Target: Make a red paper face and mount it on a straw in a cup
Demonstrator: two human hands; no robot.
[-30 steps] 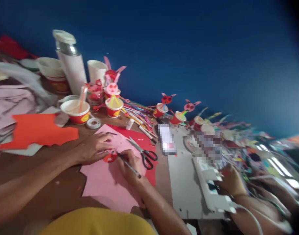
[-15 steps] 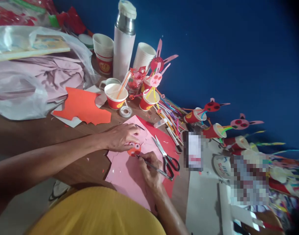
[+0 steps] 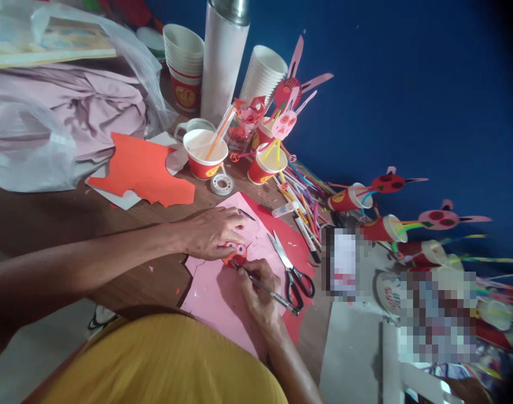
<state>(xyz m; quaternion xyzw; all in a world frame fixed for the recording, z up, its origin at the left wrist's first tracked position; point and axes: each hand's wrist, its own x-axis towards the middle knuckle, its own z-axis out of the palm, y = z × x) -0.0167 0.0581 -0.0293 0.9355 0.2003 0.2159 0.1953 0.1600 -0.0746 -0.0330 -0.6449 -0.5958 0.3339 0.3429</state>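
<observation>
My right hand (image 3: 260, 289) is closed on a pen (image 3: 273, 294), its tip at the lower part of a small orange-red paper disc (image 3: 235, 259). Two white eyes with dark pupils mark the disc's upper part. From the left, my left hand (image 3: 209, 231) holds the disc down at its edge, the fingers bent over the paper. Both hands rest on a pink paper sheet (image 3: 214, 292) with cut edges, which overlaps a red sheet (image 3: 300, 252). Black-handled scissors (image 3: 292, 272) lie with blades apart right of my right hand.
An orange cut sheet (image 3: 142, 171) lies at the left, near a tape roll (image 3: 222, 184). Paper cups (image 3: 206, 154) with straws, a pale flask (image 3: 225, 62) and paper-faced figures (image 3: 285, 124) stand behind. Markers (image 3: 309, 240), a glue stick (image 3: 285, 209) and a blurred phone (image 3: 343, 264) lie to the right.
The view has shifted slightly closer and downward. Both hands stay at the disc, and the pen tip remains near its lower part.
</observation>
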